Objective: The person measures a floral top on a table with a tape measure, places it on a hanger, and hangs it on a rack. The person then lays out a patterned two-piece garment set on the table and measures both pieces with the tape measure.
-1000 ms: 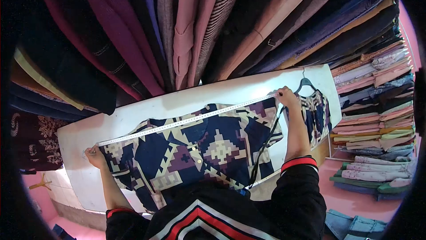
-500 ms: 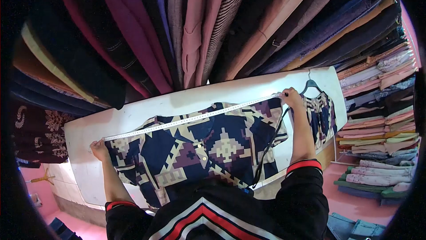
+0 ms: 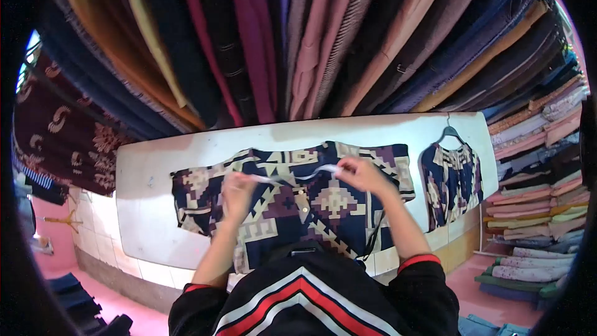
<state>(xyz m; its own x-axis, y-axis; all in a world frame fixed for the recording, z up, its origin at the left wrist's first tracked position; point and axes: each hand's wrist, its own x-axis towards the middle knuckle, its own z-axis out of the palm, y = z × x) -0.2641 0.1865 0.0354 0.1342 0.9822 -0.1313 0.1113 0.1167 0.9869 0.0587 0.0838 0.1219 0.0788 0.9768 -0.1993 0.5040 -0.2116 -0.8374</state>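
Observation:
A geometric-patterned shirt (image 3: 333,202) in navy, cream and purple lies spread with its sleeves out on a white board (image 3: 149,211). Above its collar area, a white tape measure (image 3: 324,169) runs slack between my two hands. My left hand (image 3: 238,194), smeared by motion, is closed on one part of the tape over the shirt's left side. Pinched in my right hand (image 3: 362,174) is another part of it, over the right side. A dark cord (image 3: 374,236) hangs by the shirt's lower right.
A matching patterned blouse (image 3: 453,180) hangs from a black hanger (image 3: 449,132) at the board's right end. Trousers (image 3: 255,56) hang in a row overhead. Folded clothes (image 3: 535,193) fill a rack at right, and a dark floral garment (image 3: 62,124) hangs at left.
Both hands have come inward from the sleeve ends toward the collar. The tape measure, stretched straight across the shirt before, now sags between them. The view has shifted slightly.

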